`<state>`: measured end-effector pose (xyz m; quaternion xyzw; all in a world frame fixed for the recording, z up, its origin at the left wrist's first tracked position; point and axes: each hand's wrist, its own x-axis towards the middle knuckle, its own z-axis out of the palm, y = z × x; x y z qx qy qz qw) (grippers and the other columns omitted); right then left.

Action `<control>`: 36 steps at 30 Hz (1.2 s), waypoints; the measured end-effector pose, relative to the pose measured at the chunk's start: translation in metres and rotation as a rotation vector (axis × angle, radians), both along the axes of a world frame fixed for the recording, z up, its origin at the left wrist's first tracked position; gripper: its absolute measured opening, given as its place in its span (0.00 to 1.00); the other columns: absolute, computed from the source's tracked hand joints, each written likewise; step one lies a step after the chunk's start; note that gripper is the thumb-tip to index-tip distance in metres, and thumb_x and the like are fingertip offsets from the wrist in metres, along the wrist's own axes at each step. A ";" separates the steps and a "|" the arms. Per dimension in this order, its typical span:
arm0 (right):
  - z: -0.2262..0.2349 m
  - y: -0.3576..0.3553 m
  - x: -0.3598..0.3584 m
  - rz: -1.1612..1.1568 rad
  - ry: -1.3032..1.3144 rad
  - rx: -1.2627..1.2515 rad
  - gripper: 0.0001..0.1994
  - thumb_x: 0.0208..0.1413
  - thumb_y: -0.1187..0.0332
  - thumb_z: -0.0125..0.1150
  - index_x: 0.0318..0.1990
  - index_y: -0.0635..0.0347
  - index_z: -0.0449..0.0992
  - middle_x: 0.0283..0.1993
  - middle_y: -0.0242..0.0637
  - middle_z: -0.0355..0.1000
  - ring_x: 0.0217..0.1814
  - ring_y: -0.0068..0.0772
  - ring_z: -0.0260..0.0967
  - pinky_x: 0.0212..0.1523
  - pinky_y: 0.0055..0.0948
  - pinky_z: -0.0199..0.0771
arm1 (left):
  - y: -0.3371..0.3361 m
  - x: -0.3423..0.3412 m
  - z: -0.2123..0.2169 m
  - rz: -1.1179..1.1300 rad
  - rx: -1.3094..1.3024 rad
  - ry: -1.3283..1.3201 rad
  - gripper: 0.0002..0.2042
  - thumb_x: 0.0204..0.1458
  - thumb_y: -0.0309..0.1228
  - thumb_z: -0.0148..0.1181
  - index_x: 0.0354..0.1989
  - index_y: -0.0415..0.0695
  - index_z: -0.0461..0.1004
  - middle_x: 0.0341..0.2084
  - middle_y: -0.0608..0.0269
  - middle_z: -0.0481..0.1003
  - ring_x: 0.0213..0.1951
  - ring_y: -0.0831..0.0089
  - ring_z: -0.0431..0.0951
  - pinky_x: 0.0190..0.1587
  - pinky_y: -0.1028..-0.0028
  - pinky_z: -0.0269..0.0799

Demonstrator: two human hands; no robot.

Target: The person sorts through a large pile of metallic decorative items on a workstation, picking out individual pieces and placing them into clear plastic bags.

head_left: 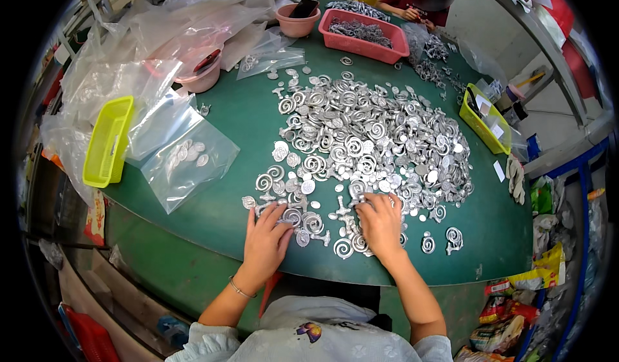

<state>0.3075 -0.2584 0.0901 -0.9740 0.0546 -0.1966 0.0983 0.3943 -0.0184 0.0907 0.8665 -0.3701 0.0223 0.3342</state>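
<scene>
A large heap of silvery metal castings (387, 142) covers the middle of the green table, with spirals, small ovals and short bar shapes mixed together. At the heap's near left edge, my left hand (264, 239) rests with its fingers apart, touching the loose pieces. A spiral piece (313, 222) lies just right of its thumb. My right hand (379, 223) bends its fingers over the near edge of the heap, with a spiral piece (356, 188) at its thumb and index finger. Its fingertips are partly hidden. Another spiral (343, 248) lies flat between my hands.
Clear plastic bags (193, 168) lie left, one with ovals inside, beside a yellow-green basket (108, 142). Another such basket (483, 120) stands right. A pink tub (364, 36) of metal parts sits at the far side, near another person (425, 0) handling something small. Gloves (516, 178) hang at the right edge.
</scene>
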 end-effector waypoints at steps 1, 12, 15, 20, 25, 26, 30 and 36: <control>-0.001 -0.006 -0.004 -0.034 -0.027 0.070 0.08 0.48 0.73 0.61 0.37 0.57 0.73 0.41 0.36 0.71 0.47 0.40 0.66 0.56 0.45 0.56 | 0.002 0.001 -0.001 0.020 -0.018 0.001 0.05 0.45 0.23 0.62 0.31 0.42 0.75 0.53 0.58 0.70 0.58 0.56 0.66 0.62 0.46 0.50; 0.007 -0.008 -0.011 -0.167 -0.028 0.076 0.13 0.40 0.68 0.69 0.34 0.61 0.74 0.38 0.36 0.69 0.43 0.39 0.63 0.44 0.37 0.57 | -0.025 -0.054 0.025 -0.248 -0.428 0.632 0.13 0.50 0.19 0.56 0.46 0.39 0.73 0.46 0.56 0.74 0.49 0.62 0.74 0.53 0.70 0.67; 0.009 -0.006 -0.011 -0.178 0.026 0.052 0.12 0.41 0.68 0.68 0.32 0.60 0.73 0.35 0.35 0.68 0.41 0.40 0.62 0.42 0.37 0.57 | -0.031 -0.067 0.015 -0.480 -0.448 1.024 0.15 0.54 0.22 0.54 0.51 0.39 0.69 0.46 0.55 0.73 0.49 0.65 0.74 0.53 0.70 0.68; -0.001 -0.010 -0.019 -0.187 -0.006 0.123 0.10 0.43 0.70 0.67 0.31 0.59 0.71 0.34 0.35 0.67 0.39 0.40 0.62 0.42 0.37 0.57 | -0.035 -0.074 0.002 -0.404 -0.662 1.735 0.20 0.57 0.26 0.52 0.58 0.37 0.61 0.48 0.49 0.72 0.50 0.64 0.73 0.55 0.69 0.67; 0.004 -0.005 -0.021 -0.137 -0.020 0.140 0.08 0.46 0.73 0.63 0.34 0.61 0.71 0.33 0.37 0.68 0.38 0.40 0.63 0.42 0.37 0.58 | -0.035 -0.068 -0.012 -0.260 -0.941 2.165 0.24 0.58 0.30 0.51 0.62 0.39 0.55 0.52 0.46 0.68 0.54 0.60 0.69 0.58 0.64 0.65; 0.004 -0.006 -0.021 -0.127 -0.032 0.146 0.08 0.47 0.74 0.63 0.34 0.61 0.72 0.33 0.37 0.68 0.37 0.40 0.64 0.40 0.36 0.60 | -0.036 -0.067 -0.011 -0.250 -0.926 2.144 0.24 0.58 0.30 0.51 0.62 0.39 0.55 0.52 0.46 0.67 0.55 0.60 0.68 0.58 0.63 0.64; 0.006 -0.003 -0.024 -0.189 -0.141 0.637 0.06 0.47 0.78 0.61 0.33 0.62 0.74 0.33 0.38 0.69 0.29 0.33 0.65 0.29 0.29 0.63 | -0.039 -0.066 0.000 -0.244 -0.928 2.145 0.24 0.60 0.30 0.46 0.63 0.38 0.51 0.57 0.45 0.62 0.58 0.59 0.65 0.60 0.62 0.61; 0.043 0.020 -0.041 0.067 0.189 1.037 0.09 0.49 0.78 0.61 0.39 0.62 0.76 0.42 0.34 0.71 0.32 0.17 0.66 0.30 0.17 0.64 | -0.049 -0.070 -0.004 -0.074 -1.079 2.201 0.21 0.62 0.36 0.45 0.59 0.37 0.59 0.53 0.53 0.66 0.54 0.66 0.68 0.58 0.65 0.62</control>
